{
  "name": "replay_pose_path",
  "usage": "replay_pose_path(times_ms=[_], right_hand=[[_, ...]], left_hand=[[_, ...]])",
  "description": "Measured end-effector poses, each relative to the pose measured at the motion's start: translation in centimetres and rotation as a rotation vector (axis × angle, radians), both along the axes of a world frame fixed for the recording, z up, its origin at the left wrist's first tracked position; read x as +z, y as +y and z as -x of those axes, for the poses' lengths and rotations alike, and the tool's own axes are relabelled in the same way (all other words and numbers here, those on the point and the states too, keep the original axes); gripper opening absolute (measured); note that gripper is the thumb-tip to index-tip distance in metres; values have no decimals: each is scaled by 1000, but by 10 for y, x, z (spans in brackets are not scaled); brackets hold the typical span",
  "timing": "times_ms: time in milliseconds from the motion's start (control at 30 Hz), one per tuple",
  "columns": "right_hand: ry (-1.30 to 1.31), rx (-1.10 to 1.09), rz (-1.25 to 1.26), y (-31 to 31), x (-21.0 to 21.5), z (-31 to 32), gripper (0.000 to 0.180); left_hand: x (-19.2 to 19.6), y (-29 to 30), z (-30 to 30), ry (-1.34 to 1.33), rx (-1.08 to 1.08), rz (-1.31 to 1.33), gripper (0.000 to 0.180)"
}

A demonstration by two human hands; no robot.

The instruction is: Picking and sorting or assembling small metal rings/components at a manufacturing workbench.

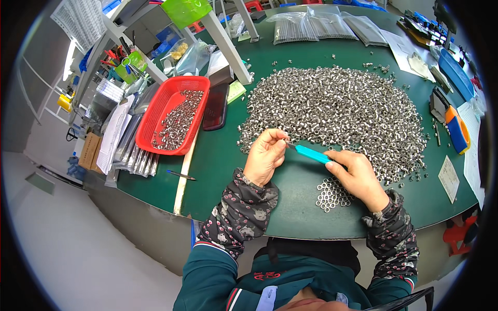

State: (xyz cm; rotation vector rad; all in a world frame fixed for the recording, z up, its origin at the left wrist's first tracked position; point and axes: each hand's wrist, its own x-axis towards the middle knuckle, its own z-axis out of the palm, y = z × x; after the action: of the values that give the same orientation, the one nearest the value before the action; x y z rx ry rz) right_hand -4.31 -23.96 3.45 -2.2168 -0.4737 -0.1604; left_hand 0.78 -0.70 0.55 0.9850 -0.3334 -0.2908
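Observation:
My right hand (pixel 357 175) is closed round a teal-handled tool (pixel 311 154) with a thin dark tip. The tip points left and meets the fingertips of my left hand (pixel 263 159). Those fingers are pinched together; whatever sits between them is too small to make out. Just beyond both hands spreads a big heap of small silvery metal rings (pixel 332 106). Below my right hand, a small patch of similar rings (pixel 332 196) lies flat in a single layer near the table's front edge.
A red plastic basket (pixel 147 124) with more small metal parts stands left on the green table (pixel 295 217). Beside it lie a dark phone (pixel 216 107), a pen (pixel 181 175) and bagged strips (pixel 136 155). Bagged rods (pixel 295 28) lie at the back; an orange-and-blue tool (pixel 457 130) rests right.

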Motion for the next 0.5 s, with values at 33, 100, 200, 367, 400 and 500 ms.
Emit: replay_pose_path(times_ms=[33, 100, 200, 367, 400, 500], right_hand=[[0, 1, -1, 0, 1, 0, 27], [-13, -17, 57, 2, 4, 1, 27], [-34, -46, 88, 3, 5, 2, 26], [-98, -86, 143, 4, 5, 3, 25], [-116, -90, 152, 5, 5, 3, 25], [-173, -101, 166, 5, 4, 2, 25]], left_hand=[[-1, 0, 0, -4, 9, 3, 13], [-1, 0, 1, -9, 18, 5, 13], [0, -3, 2, -1, 22, 32, 14], [6, -7, 5, 57, 96, -17, 13], [4, -5, 4, 56, 97, -17, 13], [-1, -2, 2, 47, 35, 40, 13]])
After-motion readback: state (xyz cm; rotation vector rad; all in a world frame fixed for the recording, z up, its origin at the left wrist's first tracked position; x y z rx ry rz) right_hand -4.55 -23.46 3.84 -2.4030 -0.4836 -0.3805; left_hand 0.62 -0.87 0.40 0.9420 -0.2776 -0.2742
